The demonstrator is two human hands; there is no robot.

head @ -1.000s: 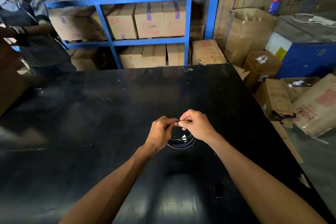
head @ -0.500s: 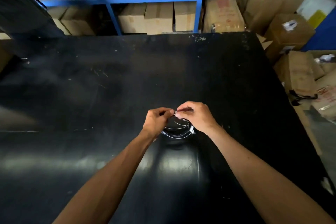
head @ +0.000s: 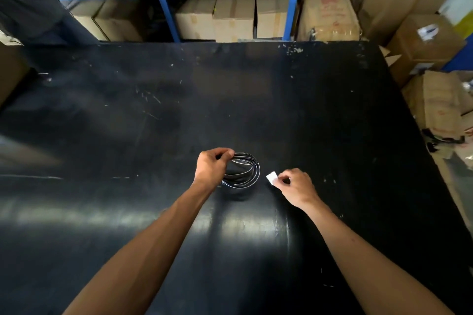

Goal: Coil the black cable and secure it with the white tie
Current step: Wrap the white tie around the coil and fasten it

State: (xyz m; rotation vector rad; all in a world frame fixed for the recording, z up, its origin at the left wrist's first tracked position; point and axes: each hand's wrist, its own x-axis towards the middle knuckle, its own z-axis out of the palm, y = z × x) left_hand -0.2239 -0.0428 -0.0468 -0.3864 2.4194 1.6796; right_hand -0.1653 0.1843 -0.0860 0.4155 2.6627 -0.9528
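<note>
Left hand (head: 211, 170) pinched only the coil's (head: 243, 170) near edge while right hand (head: 291, 185) gripped the tie (head: 271, 176) apart from it, so loops could spring loose.

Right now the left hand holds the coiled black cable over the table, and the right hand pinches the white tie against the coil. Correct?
Not quite. In the head view the right hand holds the white tie apart from the coiled black cable. The left hand does hold the coil.
</note>
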